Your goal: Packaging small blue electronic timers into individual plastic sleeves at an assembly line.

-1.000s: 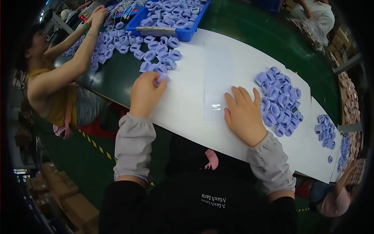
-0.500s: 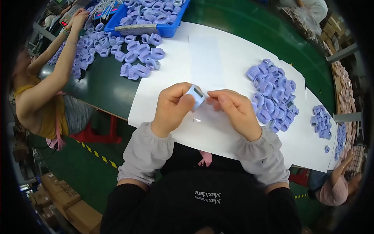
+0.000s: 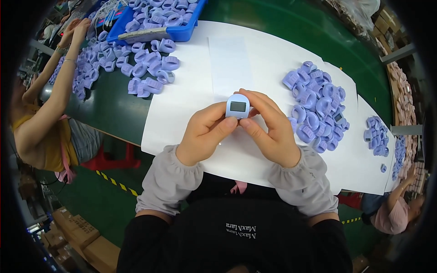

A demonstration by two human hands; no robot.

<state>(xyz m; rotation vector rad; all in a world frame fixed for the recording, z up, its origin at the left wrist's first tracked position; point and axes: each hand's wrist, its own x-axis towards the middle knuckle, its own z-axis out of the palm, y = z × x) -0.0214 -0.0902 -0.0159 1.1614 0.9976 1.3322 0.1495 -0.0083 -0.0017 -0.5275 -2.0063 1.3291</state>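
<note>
My left hand [image 3: 202, 134] and my right hand [image 3: 273, 129] meet over the white sheet. Between them they pinch a small lavender device with a dark display [image 3: 237, 107], its rounded end up and the display facing me. Both thumbs press at its lower edge, and the fingers behind it are partly hidden. To the right of my right hand lies a heap of similar lavender ring-shaped devices [image 3: 322, 107], a few with displays showing.
A blue bin [image 3: 182, 33] full of lavender pieces stands at the far left, with loose lavender pieces [image 3: 148, 63] spread before it. A translucent sheet [image 3: 230, 59] lies ahead. Smaller heaps [image 3: 377, 136] sit farther right. A co-worker's arm [image 3: 68, 75] reaches in at left.
The device was tilted in my left hand, with my right hand apart beside it. Now it is upright, display toward me, and my right hand has closed in on it too.
</note>
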